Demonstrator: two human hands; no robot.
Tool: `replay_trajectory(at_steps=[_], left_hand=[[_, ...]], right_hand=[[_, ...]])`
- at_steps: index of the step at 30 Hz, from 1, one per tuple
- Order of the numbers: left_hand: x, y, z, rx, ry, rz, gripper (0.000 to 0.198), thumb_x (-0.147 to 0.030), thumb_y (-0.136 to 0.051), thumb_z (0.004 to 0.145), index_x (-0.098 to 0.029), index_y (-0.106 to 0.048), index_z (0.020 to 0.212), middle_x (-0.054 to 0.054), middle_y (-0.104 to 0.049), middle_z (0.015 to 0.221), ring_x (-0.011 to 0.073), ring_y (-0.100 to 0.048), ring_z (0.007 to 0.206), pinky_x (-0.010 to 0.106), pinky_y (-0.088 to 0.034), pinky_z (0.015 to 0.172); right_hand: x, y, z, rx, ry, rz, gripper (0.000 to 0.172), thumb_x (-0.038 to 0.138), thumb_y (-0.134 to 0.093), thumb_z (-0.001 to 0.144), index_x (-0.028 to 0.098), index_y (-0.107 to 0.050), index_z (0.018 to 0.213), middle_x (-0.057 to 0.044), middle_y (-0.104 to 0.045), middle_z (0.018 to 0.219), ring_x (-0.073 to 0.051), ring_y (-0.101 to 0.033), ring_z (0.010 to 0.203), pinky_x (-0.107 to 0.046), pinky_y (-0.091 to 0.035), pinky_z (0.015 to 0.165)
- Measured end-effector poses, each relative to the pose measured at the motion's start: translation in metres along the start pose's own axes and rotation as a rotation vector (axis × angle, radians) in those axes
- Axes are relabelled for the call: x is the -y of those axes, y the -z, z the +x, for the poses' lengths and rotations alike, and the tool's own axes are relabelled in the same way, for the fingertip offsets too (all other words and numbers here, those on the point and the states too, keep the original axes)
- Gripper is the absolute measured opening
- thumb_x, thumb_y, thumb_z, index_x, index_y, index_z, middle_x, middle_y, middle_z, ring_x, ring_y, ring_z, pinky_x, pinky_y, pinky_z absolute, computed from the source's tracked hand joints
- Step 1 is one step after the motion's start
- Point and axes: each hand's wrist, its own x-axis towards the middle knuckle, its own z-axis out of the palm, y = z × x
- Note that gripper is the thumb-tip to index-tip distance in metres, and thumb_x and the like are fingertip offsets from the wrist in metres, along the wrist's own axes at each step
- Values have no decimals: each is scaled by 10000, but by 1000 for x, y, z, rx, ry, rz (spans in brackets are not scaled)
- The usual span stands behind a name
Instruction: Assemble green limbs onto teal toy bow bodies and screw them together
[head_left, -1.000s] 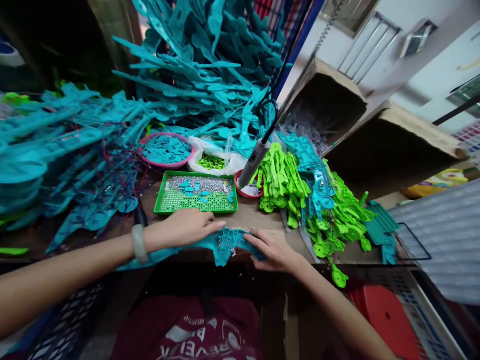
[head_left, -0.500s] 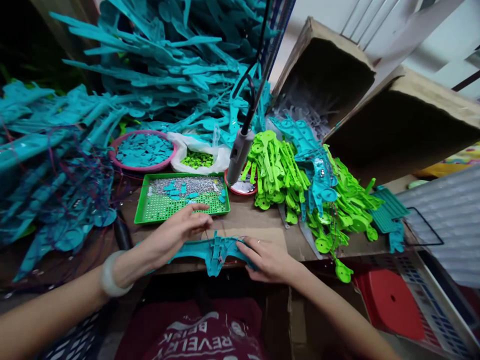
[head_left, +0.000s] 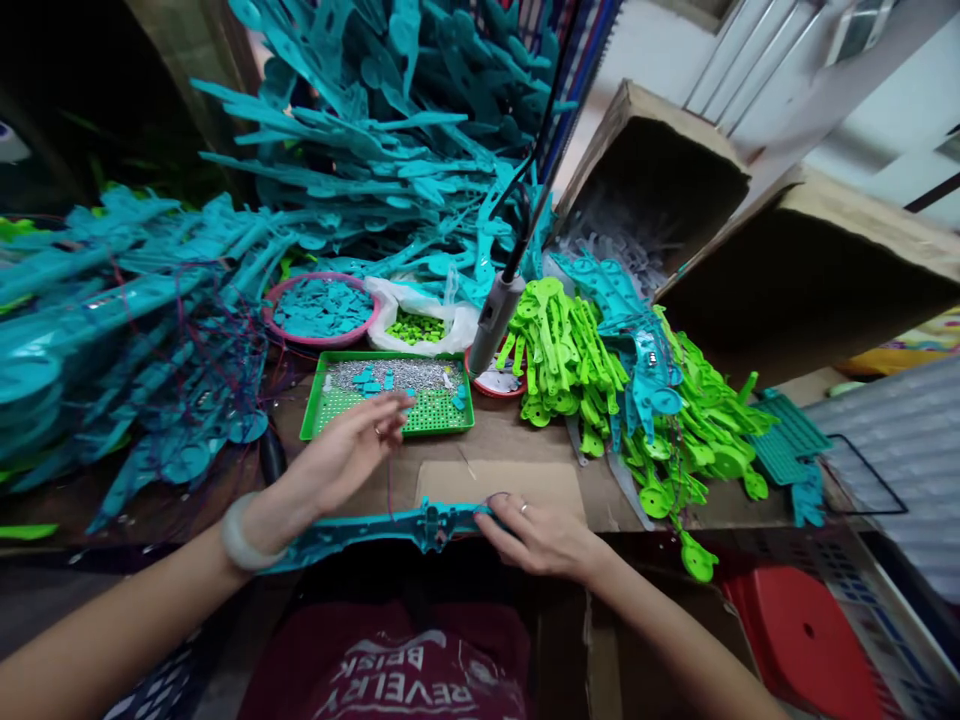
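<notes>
A long turquoise plastic part [head_left: 352, 532] lies along the table's front edge, with thin wires about its middle. My right hand [head_left: 536, 535] is closed round its right end, and a dark wire loops up beside the fingers. My left hand [head_left: 349, 450] is raised above the part, fingers curled together just in front of the green tray [head_left: 311, 410]. From these fingers a thin dark wire [head_left: 390, 485] runs down to the part. The part's left end passes behind my left wrist.
Small screws and turquoise pieces lie in the tray. Behind it stand a pink basin [head_left: 266, 310] and a white bag [head_left: 465, 325]. A grey rod-hung tool [head_left: 496, 315] hangs nearby. Turquoise parts [head_left: 172, 290] pile up left, lime-green parts [head_left: 562, 350] right.
My left hand has moved left and slightly up, drawing the wire away from the part. The turquoise part has tilted and sits slightly lower in view. My right hand keeps its hold.
</notes>
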Motion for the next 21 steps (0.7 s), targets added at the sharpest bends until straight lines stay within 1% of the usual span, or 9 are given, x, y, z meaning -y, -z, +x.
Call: replay_trajectory(at_steps=[2, 5, 8, 9, 11, 14, 15, 18, 21], left_hand=[[-16, 1, 2, -20, -161, -103, 191, -133, -587, 906, -218, -723, 1010, 22, -680, 1113, 79, -608, 862, 149, -516, 742], [-40, 8, -4, -27, -364, -184, 193, -137, -578, 915, -200, -731, 1013, 25, -688, 1086, 87, -611, 891, 152, -518, 790], [-38, 15, -21, -42, -427, -48, 118, -202, -638, 894, -178, -742, 946, 44, -704, 993, 121, -622, 870, 184, -526, 786], [-31, 16, -27, -28, -414, 20, 112, -239, -660, 887, -172, -743, 924, 49, -706, 964, 132, -624, 849, 199, -527, 774], [-12, 14, -38, 43, -367, 133, 162, -316, -689, 880, -163, -744, 897, 57, -703, 917, 150, -622, 807, 231, -526, 752], [21, 1, -47, 184, -332, 224, 236, -392, -641, 920, -176, -734, 896, 51, -692, 905, 167, -619, 809, 269, -512, 781], [30, -5, -50, 233, -330, 255, 254, -402, -601, 945, -185, -724, 900, 44, -688, 907, 169, -620, 825, 275, -504, 805], [45, -25, -57, 358, -338, 381, 308, -402, -491, 994, -186, -688, 898, 38, -673, 887, 180, -618, 862, 296, -492, 856], [37, -30, -57, 393, -423, 473, 265, -364, -525, 954, -163, -678, 876, 37, -664, 860, 181, -608, 835, 296, -501, 812]], right_hand=[[4, -4, -1, 57, -56, 31, 498, 189, -504, 943, 90, -434, 1426, -220, -651, 1192, -276, -681, 978, -390, -600, 777], [-1, -8, -12, 151, -221, 185, 582, 277, -545, 929, 93, -398, 1462, -231, -601, 1268, -292, -665, 1044, -407, -600, 799], [-16, -4, -23, 146, -344, 292, 615, 317, -629, 890, 163, -446, 1457, -200, -558, 1318, -296, -624, 1139, -431, -576, 906], [-21, -1, -22, 86, -386, 298, 587, 326, -648, 884, 193, -488, 1432, -187, -551, 1316, -296, -619, 1138, -440, -571, 915], [-23, 10, -9, -149, -477, 299, 466, 332, -642, 906, 242, -571, 1357, -156, -562, 1265, -287, -617, 1108, -446, -566, 903], [-10, 28, 36, -583, -606, 445, 391, 340, -595, 951, 262, -584, 1334, -112, -588, 1147, -222, -633, 939, -371, -573, 780], [-4, 33, 56, -670, -625, 544, 403, 357, -592, 955, 257, -574, 1345, -100, -599, 1112, -200, -632, 870, -341, -570, 726], [17, 39, 104, -792, -656, 748, 266, 358, -572, 970, 232, -665, 1185, -54, -641, 927, -167, -630, 750, -284, -556, 659], [23, 34, 124, -879, -701, 680, 158, 313, -598, 955, 222, -719, 1002, -41, -664, 870, -161, -643, 751, -241, -542, 668]])
